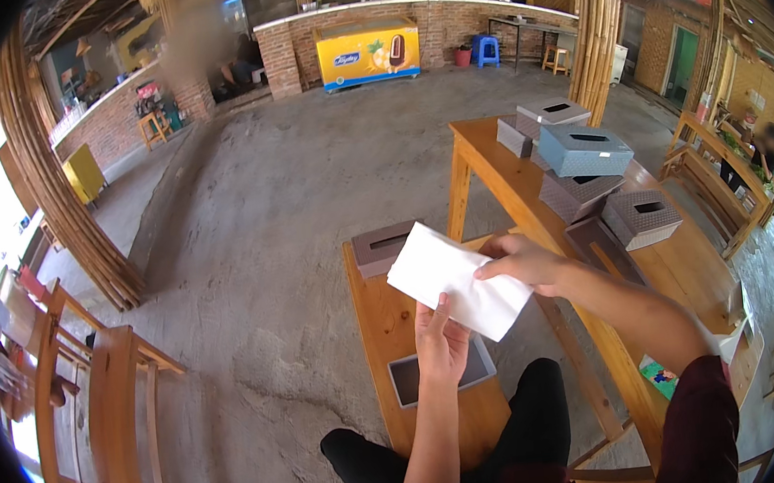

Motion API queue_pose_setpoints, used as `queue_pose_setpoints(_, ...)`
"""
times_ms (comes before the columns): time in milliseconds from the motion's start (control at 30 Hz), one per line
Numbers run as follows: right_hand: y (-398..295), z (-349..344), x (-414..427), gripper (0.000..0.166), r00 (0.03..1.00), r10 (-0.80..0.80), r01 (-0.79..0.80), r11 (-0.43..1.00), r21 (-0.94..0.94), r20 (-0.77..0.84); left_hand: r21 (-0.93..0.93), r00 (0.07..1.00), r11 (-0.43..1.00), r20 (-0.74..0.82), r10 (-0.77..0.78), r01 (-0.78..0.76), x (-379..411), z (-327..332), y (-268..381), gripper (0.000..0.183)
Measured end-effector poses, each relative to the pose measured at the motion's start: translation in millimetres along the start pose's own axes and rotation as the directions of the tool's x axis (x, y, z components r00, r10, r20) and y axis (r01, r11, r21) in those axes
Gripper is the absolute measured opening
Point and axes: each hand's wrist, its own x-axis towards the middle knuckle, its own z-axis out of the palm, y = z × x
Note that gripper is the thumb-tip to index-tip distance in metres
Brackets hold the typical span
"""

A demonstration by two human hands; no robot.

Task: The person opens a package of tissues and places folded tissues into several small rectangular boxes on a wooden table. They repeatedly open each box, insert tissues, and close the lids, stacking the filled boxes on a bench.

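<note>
A folded stack of white paper tissues (449, 274) is held up in both hands over the wooden bench (387, 318). My left hand (442, 344) grips the stack's lower edge, thumb on top. At its right end my right hand (522, 263) pinches the paper between thumb and fingers. Below my left hand, a shallow grey rectangular tray (407, 383) lies on the bench between my legs, partly covered by my forearm. A brown woven-pattern tissue box (374, 255) with a slotted lid sits at the bench's far end, partly behind the tissues.
To the right, a wooden table (686, 268) carries a blue tissue box (584, 151), several grey or brown ones and an open brown box base (605, 255). A bamboo pillar (594, 33) rises behind it. At left stands a wooden bench (114, 421), near a seated person (11, 368).
</note>
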Motion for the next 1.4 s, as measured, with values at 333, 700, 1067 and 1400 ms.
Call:
queue_pose_setpoints(333,174,65,71,0.041,0.957,0.015,0.04,0.982,-0.183,0.289,0.373,0.854,0.902,-0.521,0.011,0.216,-51,-172,7,0.035)
queue_pose_setpoints(700,249,90,98,0.041,0.989,-0.138,0.136,0.785,-0.604,0.043,0.78,0.84,-0.364,-0.355,0.411,0.508,-64,-195,-4,0.049)
queue_pose_setpoints(1067,300,115,61,0.031,0.973,-0.101,-0.069,0.735,-0.674,-0.209,0.728,0.966,-0.644,-0.103,0.236,0.235,-43,-202,-25,0.045)
queue_pose_setpoints(1400,285,105,34,0.041,0.907,-0.304,0.079,0.802,-0.592,-0.291,0.766,0.954,-0.569,-0.24,0.178,0.299,-44,-205,-24,0.045)
